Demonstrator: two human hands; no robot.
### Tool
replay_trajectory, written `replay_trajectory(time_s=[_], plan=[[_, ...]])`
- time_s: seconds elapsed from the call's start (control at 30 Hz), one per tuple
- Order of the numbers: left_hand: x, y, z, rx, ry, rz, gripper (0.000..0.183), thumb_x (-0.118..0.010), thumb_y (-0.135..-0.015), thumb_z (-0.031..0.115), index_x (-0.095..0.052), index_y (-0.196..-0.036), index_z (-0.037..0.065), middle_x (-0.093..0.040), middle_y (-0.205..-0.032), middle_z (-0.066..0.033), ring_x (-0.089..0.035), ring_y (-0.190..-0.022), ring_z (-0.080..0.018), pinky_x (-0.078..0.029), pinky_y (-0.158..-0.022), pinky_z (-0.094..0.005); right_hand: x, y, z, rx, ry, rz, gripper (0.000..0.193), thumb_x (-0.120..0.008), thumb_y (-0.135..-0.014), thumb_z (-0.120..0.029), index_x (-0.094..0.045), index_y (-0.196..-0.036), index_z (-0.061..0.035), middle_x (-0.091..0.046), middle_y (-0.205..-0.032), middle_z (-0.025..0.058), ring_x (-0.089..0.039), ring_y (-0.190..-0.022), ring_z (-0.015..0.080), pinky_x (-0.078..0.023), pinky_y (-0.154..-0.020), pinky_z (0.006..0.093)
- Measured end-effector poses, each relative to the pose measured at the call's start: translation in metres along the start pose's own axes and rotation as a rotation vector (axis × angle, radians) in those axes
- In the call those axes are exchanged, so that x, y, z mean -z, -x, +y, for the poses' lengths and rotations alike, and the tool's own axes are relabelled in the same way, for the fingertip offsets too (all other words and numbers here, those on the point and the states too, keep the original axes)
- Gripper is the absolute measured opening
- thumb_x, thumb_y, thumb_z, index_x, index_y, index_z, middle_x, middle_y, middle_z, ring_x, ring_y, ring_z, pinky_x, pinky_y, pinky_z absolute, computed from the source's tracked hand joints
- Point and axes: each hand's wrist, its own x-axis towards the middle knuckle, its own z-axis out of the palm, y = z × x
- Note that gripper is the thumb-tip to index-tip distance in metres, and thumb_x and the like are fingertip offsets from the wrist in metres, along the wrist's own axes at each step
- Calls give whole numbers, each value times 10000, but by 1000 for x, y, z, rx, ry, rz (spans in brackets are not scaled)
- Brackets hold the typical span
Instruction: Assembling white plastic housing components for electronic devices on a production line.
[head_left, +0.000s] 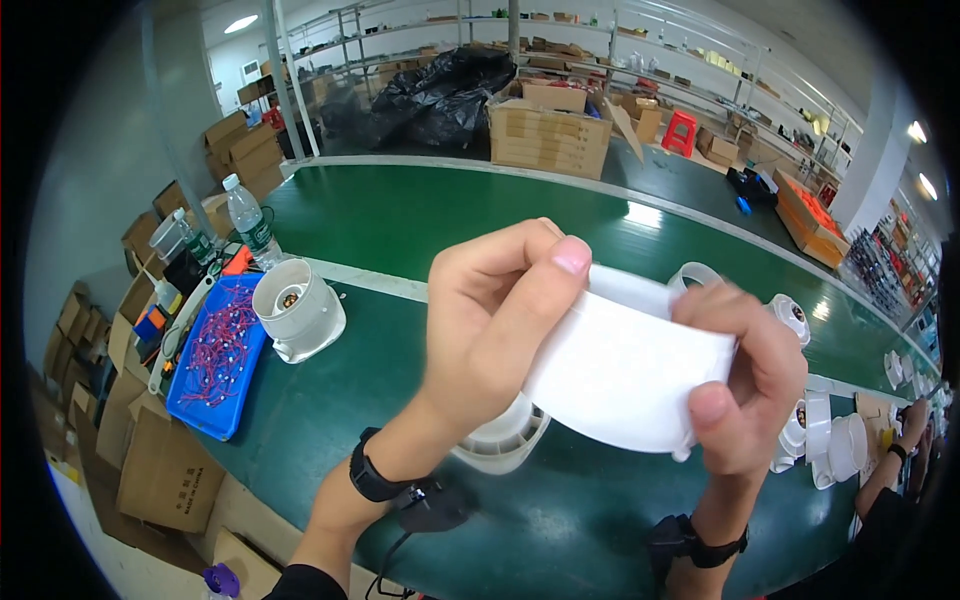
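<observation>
The white curved piece point(630, 375) is between the two hands, raised above the green table point(385, 365), and both hands touch it. The left hand point(505, 325) is at its left end: the thumb presses along the upper left edge, and the fingers are bent, partly hidden behind it, so the hand pinches the piece. The right hand point(745, 370) is at the opposite end, half closed; its thumb lies at the lower right edge and its bent fingers come over the upper right corner. These fingers are a little blurred, and I cannot tell how firmly they press.

The long axis of the piece goes from the left hand toward the right hand, sloping down to the right. Its smooth outer wall faces the person, and its upper rim is turned up and away, with some of the inner side visible.

Below the left hand, a white slotted part point(490, 455) is on the table, partly covered by hand and piece. Well to the left of the left hand stands a white housing point(312, 325), and farther left is a blue tray point(205, 425) with thin reddish wires point(220, 345).
</observation>
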Motion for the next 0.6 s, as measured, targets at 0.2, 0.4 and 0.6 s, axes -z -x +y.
replay_trajectory(time_s=[0.2, 0.4, 0.6], plan=[[-12, 0, -4, -180, -369, 139, 194, -550, -929, 157, -597, -876, -23, -595, -1000, -106, -542, -902, -179, -436, -831, -302, -5, -2, -22, -37, 245, 76, 272, -797, -610, -177, -564, -604, -37, -503, -496, 44, -465, -402, 154, -310, -418, 259], [-3, 11, 14, -221, -57, -129, 106, -484, -765, 82, -493, -701, 166, -505, -951, -59, -449, -971, -256, -368, -919, -405, -14, -3, -22, 52, 373, 28, 237, -775, -576, -126, -552, -588, -49, -462, -486, 66, -440, -393, 221, -302, -410, 300], [3, 6, 11, -233, 97, -155, 98, -418, -695, 73, -482, -631, 110, -498, -938, -94, -425, -896, -221, -349, -850, -336, -15, -3, -24, 60, 413, -10, 240, -765, -567, -118, -534, -567, -53, -459, -471, 61, -442, -387, 228, -313, -410, 302]])
